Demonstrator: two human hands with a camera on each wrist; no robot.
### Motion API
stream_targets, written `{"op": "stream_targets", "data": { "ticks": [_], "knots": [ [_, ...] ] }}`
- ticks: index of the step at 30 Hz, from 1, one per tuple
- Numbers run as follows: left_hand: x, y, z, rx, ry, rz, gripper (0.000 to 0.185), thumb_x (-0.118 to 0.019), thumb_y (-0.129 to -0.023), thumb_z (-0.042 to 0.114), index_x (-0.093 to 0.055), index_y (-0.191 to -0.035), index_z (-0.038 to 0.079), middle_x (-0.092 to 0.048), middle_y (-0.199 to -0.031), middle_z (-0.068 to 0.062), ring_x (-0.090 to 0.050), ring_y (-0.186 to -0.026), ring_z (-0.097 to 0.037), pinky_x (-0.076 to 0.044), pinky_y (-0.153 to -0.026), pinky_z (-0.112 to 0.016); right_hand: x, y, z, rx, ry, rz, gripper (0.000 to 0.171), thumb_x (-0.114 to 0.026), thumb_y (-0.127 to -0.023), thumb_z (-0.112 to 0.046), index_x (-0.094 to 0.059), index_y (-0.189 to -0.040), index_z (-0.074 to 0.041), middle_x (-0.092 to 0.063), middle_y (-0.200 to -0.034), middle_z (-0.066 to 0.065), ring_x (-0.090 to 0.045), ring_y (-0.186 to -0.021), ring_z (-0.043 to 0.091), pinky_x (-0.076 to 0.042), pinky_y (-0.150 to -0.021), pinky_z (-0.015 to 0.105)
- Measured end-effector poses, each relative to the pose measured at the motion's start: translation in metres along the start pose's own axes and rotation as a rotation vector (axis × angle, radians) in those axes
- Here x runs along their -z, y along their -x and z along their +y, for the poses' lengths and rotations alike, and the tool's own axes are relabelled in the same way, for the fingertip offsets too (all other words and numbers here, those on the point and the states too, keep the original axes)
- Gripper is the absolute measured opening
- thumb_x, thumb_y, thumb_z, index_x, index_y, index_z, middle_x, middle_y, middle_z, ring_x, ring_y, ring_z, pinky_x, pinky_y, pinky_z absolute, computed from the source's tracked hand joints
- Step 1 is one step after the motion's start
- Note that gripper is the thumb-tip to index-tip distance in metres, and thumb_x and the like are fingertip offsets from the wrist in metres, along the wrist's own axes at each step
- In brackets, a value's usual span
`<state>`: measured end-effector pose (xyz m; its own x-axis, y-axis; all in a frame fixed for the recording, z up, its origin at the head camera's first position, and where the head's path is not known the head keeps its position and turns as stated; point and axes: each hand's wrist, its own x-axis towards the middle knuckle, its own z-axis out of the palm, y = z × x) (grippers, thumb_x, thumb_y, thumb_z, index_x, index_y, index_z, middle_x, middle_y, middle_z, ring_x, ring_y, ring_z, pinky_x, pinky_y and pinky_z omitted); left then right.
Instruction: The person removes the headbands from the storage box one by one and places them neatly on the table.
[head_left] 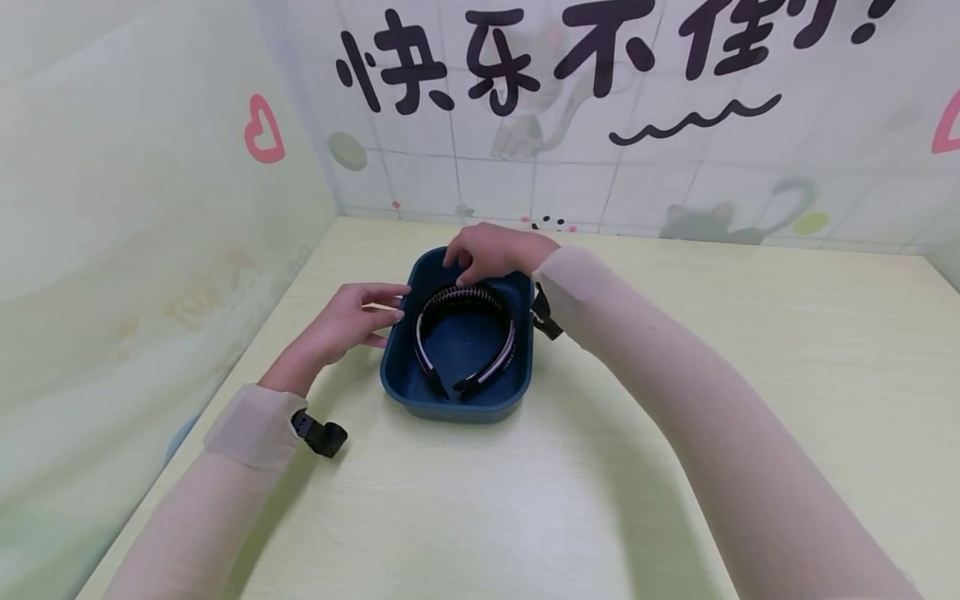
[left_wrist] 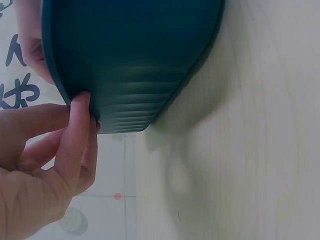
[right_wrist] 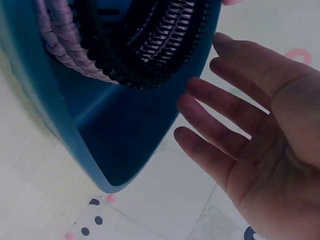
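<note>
Hands at the blue tub (head_left: 450,400)
Left hand (head_left: 352,321) touched its rim, fingers relaxed; right hand (head_left: 491,254) hung open above the headbands (head_left: 465,333), holding nothing. Steadying the tub first seemed wise.

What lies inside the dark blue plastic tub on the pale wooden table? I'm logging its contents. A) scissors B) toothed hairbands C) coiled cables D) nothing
B: the head view shows several arched toothed hairbands, black and pink, lying inside the dark blue plastic tub; the right wrist view shows their comb teeth.
</note>
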<state>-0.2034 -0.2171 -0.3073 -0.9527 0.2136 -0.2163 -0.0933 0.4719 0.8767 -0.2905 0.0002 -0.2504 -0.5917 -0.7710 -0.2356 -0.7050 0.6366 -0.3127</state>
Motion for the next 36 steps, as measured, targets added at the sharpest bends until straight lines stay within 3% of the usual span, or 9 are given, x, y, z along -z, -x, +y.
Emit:
{"op": "stream_targets", "data": {
  "ticks": [13, 25, 36],
  "knots": [
    [0.0, 0.001, 0.001, 0.005, -0.003, -0.003, 0.044, -0.05, -0.093, 0.003, -0.043, -0.136, 0.004, -0.044, -0.13, -0.019, -0.049, -0.113, -0.032, -0.054, -0.068, -0.031, -0.01, -0.008, 0.004, 0.003, -0.065, -0.016, 0.031, -0.059, -0.09, -0.011, -0.06, -0.12, -0.006, -0.059, -0.111, 0.009, -0.054, -0.094, 0.018, -0.045, -0.085, 0.029],
    [0.0, 0.001, 0.0, 0.004, 0.0, -0.003, 0.043, -0.05, -0.093, 0.002, -0.044, -0.136, 0.005, -0.044, -0.13, -0.018, -0.049, -0.113, -0.031, -0.054, -0.068, -0.031, -0.015, -0.009, 0.008, 0.007, -0.07, 0.046, 0.03, -0.058, -0.087, 0.0, -0.064, -0.116, -0.007, -0.06, -0.112, 0.009, -0.054, -0.097, 0.018, -0.045, -0.086, 0.029],
    [0.001, 0.0, 0.0, 0.004, 0.005, -0.011, 0.044, -0.05, -0.093, 0.003, -0.043, -0.136, 0.006, -0.044, -0.131, -0.018, -0.049, -0.114, -0.031, -0.054, -0.069, -0.031, -0.017, -0.008, 0.011, 0.036, -0.074, 0.085, 0.028, -0.058, -0.087, 0.001, -0.065, -0.113, -0.007, -0.06, -0.111, 0.008, -0.055, -0.097, 0.017, -0.045, -0.086, 0.028]
  ]
}}
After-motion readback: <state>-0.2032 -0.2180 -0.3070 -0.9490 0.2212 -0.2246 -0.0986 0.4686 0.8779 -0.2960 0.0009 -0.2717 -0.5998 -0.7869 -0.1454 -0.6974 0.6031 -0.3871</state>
